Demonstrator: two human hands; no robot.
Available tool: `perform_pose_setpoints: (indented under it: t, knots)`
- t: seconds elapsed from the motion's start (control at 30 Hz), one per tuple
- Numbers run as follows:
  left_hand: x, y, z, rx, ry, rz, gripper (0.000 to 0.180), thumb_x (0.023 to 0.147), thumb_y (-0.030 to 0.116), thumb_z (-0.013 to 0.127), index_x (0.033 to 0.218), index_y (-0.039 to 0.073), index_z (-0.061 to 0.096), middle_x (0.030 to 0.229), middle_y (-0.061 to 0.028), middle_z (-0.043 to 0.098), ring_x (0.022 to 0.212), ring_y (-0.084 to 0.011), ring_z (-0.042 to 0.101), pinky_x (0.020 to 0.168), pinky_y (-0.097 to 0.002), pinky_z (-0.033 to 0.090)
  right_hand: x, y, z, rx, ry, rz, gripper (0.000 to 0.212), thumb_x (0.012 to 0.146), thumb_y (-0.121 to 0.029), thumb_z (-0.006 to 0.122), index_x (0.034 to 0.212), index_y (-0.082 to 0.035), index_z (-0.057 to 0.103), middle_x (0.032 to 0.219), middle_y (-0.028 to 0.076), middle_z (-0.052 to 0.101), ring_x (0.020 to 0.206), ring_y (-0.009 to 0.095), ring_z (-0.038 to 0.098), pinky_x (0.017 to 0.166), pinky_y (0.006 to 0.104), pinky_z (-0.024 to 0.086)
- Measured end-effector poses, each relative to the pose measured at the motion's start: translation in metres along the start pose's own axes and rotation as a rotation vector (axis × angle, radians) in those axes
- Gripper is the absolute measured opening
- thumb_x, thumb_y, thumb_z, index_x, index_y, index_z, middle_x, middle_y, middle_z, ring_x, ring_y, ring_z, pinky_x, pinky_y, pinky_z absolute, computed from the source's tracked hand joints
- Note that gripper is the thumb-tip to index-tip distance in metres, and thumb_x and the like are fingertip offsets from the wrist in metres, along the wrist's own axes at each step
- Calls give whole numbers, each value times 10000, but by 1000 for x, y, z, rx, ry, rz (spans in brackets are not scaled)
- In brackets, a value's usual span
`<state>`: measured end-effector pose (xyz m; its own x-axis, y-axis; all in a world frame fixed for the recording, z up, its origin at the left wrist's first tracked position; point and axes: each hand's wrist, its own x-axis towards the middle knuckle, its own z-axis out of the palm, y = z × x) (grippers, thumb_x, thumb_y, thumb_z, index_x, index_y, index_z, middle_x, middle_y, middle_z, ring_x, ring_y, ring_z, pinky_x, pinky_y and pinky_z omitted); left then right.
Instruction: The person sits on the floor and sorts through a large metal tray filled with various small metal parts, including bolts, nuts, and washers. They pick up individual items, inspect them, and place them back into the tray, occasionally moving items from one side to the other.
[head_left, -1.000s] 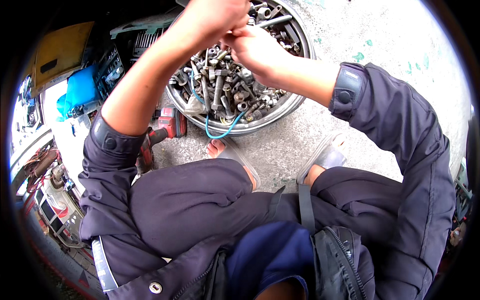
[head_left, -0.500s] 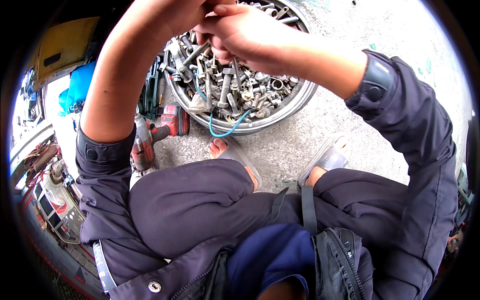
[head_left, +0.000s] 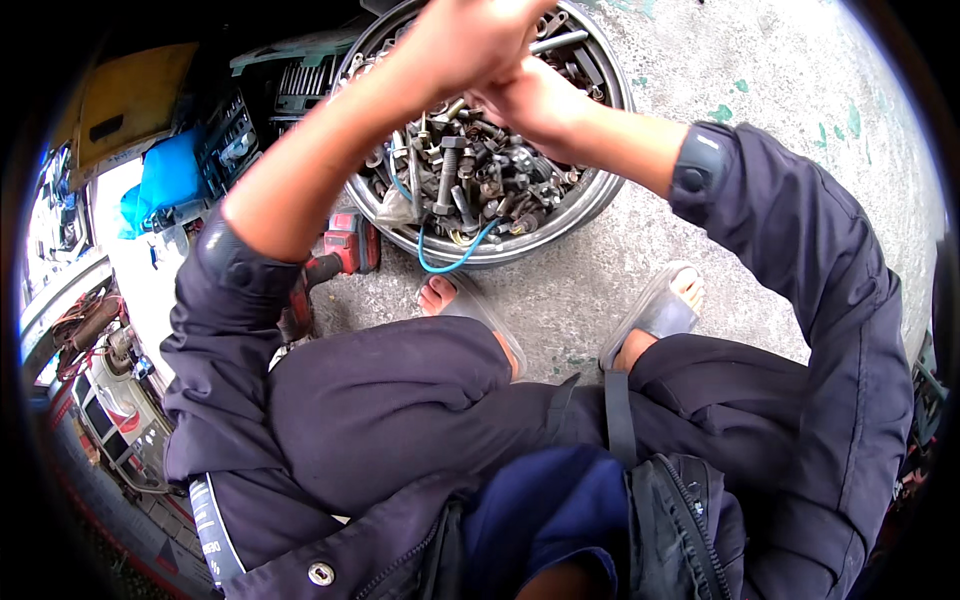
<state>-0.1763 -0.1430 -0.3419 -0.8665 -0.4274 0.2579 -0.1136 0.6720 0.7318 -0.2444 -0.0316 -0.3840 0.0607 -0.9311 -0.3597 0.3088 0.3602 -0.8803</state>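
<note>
Over the far part of a round, metal-rimmed pan (head_left: 604, 200), my left hand (head_left: 470, 45) and my right hand (head_left: 540, 105) meet close together. Both look closed, with curled fingers. The left hand's fingers run toward the top edge, and the right hand's fingertips are tucked behind it, so whatever they hold is hidden. Loose bolts, nuts and sockets fill the pan beneath them. One large hex bolt (head_left: 449, 175) lies near the middle. A thin blue cord (head_left: 445, 270) loops over the near rim, beside a small clear plastic bag (head_left: 396, 208).
Left of the pan, a red and black cordless power tool (head_left: 350, 242) lies on the concrete floor (head_left: 560, 300). Farther left are an open tool case (head_left: 305, 82), a blue bag (head_left: 168, 172) and a yellow panel (head_left: 130, 105). My sandalled feet stand close to the pan.
My joined hands have shifted to the right across the pan, and the left forearm has swung right with them. More of the tool case shows. The pan and power tool stay put.
</note>
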Motion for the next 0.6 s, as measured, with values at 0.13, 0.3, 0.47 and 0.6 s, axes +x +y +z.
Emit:
perform_pose_setpoints:
  t: [0.13, 0.3, 0.47, 0.6]
  knots:
    - [30, 45, -33, -631, -46, -635, 530, 1014, 270, 584, 537, 152, 388, 462, 34, 354, 376, -82, 286, 373, -291, 248, 10, -34, 23, 332, -79, 30, 237, 1016, -258, 610, 954, -30, 590, 665, 8, 483, 611, 126, 448, 603, 306, 379]
    - [18, 79, -79, -783, -228, -929, 540, 1004, 319, 597, 563, 186, 316, 500, 61, 255, 391, -82, 208, 389, -274, 189, -19, -65, 62, 429, -168, 210, 159, 987, -199, 626, 907, -73, 570, 807, 19, 590, 572, 123, 487, 596, 291, 424]
    - [17, 91, -76, -893, 139, -627, 518, 1034, 356, 525, 594, 177, 318, 496, 37, 238, 404, -111, 227, 413, -304, 253, -3, -80, 23, -149, -134, -209, 144, 983, -188, 576, 928, -74, 645, 808, 24, 619, 680, 124, 513, 618, 306, 415]
    - [11, 70, -27, -898, 184, -449, 549, 1078, 371, 451, 585, 148, 357, 482, 9, 328, 388, -129, 309, 414, -312, 304, -12, -70, -8, -571, -10, 65, 235, 990, -201, 514, 815, -76, 609, 692, 13, 546, 603, 95, 429, 577, 293, 361]
